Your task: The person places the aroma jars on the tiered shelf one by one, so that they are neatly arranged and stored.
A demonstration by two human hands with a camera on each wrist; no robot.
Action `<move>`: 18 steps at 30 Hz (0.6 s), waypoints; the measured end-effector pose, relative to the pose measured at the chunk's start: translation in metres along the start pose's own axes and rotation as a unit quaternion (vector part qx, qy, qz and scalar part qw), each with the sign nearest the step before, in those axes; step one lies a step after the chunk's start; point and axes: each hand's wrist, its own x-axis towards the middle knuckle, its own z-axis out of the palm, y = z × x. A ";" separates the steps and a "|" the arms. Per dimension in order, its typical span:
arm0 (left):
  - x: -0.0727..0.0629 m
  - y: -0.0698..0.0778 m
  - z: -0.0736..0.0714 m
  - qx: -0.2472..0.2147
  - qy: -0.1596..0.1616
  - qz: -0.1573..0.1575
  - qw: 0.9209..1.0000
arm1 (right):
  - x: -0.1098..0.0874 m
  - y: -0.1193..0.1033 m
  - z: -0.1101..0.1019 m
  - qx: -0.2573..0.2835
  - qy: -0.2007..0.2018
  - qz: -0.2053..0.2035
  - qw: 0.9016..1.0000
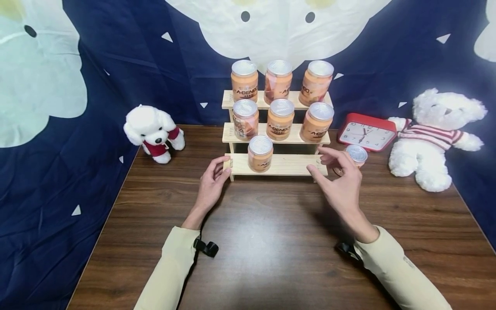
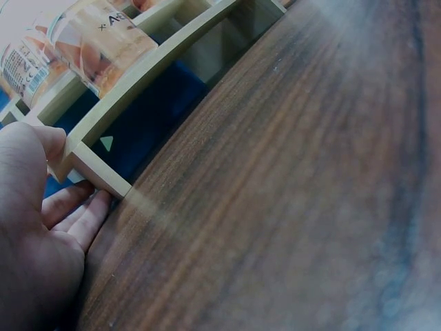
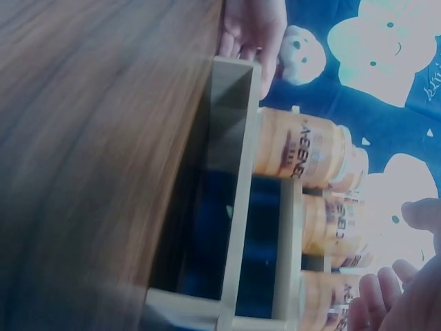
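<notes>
A three-tier wooden display stand (image 1: 292, 165) stands on the table holding orange jars with silver lids. My left hand (image 1: 211, 178) grips the left end of its lowest tier; in the left wrist view the thumb lies over the board's end and the fingers are by the leg. On that tier, left of the middle, sits one jar (image 1: 260, 155). Near the tier's right end hovers my right hand (image 1: 342, 178), thumb and fingers spread apart with nothing between them. Behind that hand another jar (image 1: 356, 155) is partly hidden, standing on the table.
Three jars (image 1: 280, 82) line the top tier and three more (image 1: 280, 120) the middle one. A red alarm clock (image 1: 367, 132) and a white teddy bear (image 1: 430, 142) are on the right. To the left sits a white toy dog (image 1: 155, 131). A dark blue patterned cloth (image 1: 151, 82) hangs behind.
</notes>
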 end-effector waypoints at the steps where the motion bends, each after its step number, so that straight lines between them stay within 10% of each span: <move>1: 0.000 0.000 0.000 0.000 0.000 -0.001 1.000 | -0.001 0.001 -0.002 -0.005 0.003 -0.001 1.000; 18: 0.000 0.000 0.000 -0.002 0.001 0.005 1.000 | -0.004 0.030 -0.032 -0.034 0.025 0.003 0.999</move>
